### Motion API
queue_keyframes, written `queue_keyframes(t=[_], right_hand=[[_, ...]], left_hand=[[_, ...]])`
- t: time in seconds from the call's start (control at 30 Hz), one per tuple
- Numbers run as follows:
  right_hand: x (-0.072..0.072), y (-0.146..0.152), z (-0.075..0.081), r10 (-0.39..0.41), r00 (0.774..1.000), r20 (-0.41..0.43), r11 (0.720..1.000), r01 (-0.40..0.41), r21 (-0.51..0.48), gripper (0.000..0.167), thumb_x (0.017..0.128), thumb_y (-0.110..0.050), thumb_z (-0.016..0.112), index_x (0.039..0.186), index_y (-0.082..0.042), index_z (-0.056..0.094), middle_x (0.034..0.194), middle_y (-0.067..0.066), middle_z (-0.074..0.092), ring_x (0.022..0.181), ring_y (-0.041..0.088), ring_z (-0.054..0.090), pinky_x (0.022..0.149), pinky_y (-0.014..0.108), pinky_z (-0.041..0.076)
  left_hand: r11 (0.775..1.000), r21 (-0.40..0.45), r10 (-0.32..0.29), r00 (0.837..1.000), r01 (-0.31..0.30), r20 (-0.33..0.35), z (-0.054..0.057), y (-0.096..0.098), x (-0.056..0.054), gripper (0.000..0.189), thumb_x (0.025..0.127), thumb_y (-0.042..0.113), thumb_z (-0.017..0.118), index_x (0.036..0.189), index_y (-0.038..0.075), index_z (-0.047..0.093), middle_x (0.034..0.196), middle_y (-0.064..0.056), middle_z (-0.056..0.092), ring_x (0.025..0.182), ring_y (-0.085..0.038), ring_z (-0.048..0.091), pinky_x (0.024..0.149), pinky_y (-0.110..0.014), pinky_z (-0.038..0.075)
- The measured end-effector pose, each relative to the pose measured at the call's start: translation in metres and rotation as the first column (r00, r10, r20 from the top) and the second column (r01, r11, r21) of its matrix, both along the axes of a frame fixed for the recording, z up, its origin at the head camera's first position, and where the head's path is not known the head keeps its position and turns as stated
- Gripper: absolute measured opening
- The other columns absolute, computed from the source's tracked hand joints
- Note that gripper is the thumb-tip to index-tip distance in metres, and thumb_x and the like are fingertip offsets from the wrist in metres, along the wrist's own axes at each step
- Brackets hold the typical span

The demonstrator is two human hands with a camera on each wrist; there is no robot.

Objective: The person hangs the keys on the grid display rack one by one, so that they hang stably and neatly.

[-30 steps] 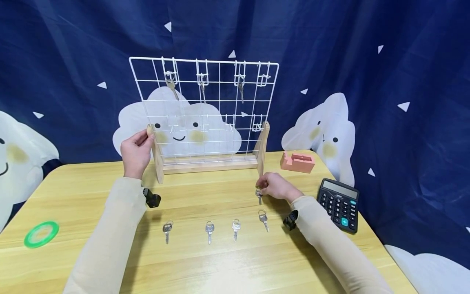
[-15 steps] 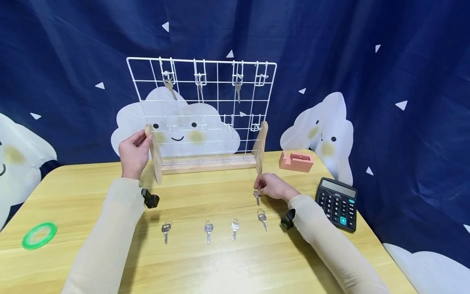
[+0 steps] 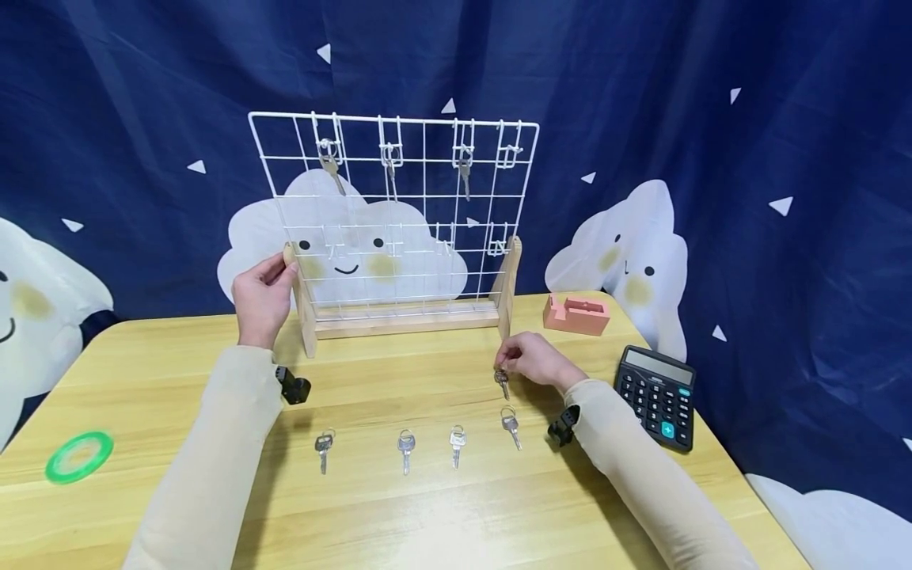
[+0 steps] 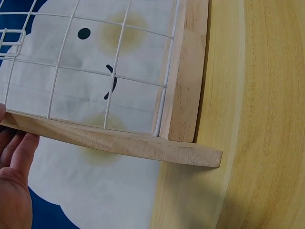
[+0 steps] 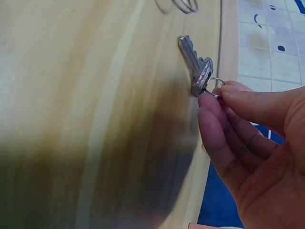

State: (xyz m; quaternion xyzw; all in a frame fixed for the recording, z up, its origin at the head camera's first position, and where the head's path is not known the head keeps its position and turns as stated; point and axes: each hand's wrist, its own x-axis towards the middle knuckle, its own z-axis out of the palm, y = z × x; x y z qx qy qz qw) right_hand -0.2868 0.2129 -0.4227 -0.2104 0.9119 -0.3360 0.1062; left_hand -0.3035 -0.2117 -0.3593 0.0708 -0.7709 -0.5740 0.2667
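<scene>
A white wire grid rack (image 3: 424, 196) on a wooden stand (image 3: 406, 323) stands at the back, with hooks along two rows. Keys hang from three upper hooks, among them a key (image 3: 465, 176) on the third; the fourth upper hook (image 3: 509, 157) bears none. My left hand (image 3: 264, 299) grips the top of the stand's left upright (image 4: 114, 143). Low over the table by the right upright, my right hand (image 3: 536, 360) pinches the ring of a key (image 5: 198, 69) between thumb and fingertips, its blade dangling. Several ringed keys lie in a row in front, including a key (image 3: 511, 428) nearest that hand.
A pink tape-dispenser-like holder (image 3: 575, 316) sits behind my right hand, and a black calculator (image 3: 656, 396) lies at the table's right edge. A green ring (image 3: 79, 457) lies far left. A dark blue curtain with clouds (image 3: 399, 47) hangs behind the table.
The key in my right hand has swung slightly at its ring. Both hands stay nearly in place, the left still on the upright; the whole view shifts a little.
</scene>
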Motion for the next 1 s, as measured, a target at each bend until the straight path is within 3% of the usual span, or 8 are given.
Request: queue_keyframes(t=[0.4, 0.7, 0.87, 1.0], right_hand=[[0.008, -0.001, 0.017, -0.072, 0.992, -0.103, 0.994, 0.062, -0.093, 0.010, 0.088, 0.005, 0.066, 0.090, -0.002, 0.072, 0.080, 0.002, 0.067, 0.071, 0.017, 0.062, 0.065, 0.029, 0.055], [0.011, -0.003, 0.031, -0.117, 0.984, -0.135, 0.979, 0.092, -0.179, 0.008, 0.088, 0.003, 0.068, 0.091, -0.003, 0.073, 0.085, 0.004, 0.070, 0.078, 0.016, 0.063, 0.070, 0.031, 0.056], [0.012, -0.004, 0.044, -0.139, 0.978, -0.153, 0.962, 0.096, -0.257, 0.007, 0.089, 0.004, 0.068, 0.092, 0.000, 0.073, 0.086, 0.006, 0.071, 0.079, 0.021, 0.066, 0.072, 0.035, 0.057], [0.011, -0.001, 0.056, -0.160, 0.970, -0.185, 0.955, 0.105, -0.276, 0.005, 0.089, 0.003, 0.070, 0.092, 0.002, 0.073, 0.086, 0.007, 0.071, 0.079, 0.020, 0.066, 0.070, 0.032, 0.056]], left_hand=[[1.000, 0.001, -0.002, 0.999, 0.002, -0.046, -0.002, 0.000, -0.002, 0.034, 0.096, 0.014, 0.065, 0.127, 0.000, 0.065, 0.123, -0.018, 0.064, 0.112, -0.017, 0.063, 0.092, -0.023, 0.052], [1.000, 0.003, 0.008, 0.999, -0.008, -0.037, -0.003, -0.003, -0.004, 0.035, 0.096, 0.016, 0.066, 0.127, 0.001, 0.065, 0.124, -0.017, 0.063, 0.112, -0.017, 0.062, 0.092, -0.023, 0.052], [1.000, 0.008, 0.004, 0.999, -0.004, -0.040, -0.002, -0.003, -0.004, 0.035, 0.096, 0.016, 0.065, 0.127, 0.001, 0.065, 0.124, -0.018, 0.063, 0.112, -0.017, 0.062, 0.092, -0.023, 0.052], [1.000, 0.010, -0.002, 0.999, 0.002, -0.035, -0.001, -0.001, -0.002, 0.034, 0.096, 0.016, 0.065, 0.127, 0.001, 0.065, 0.124, -0.018, 0.063, 0.112, -0.018, 0.062, 0.092, -0.023, 0.052]])
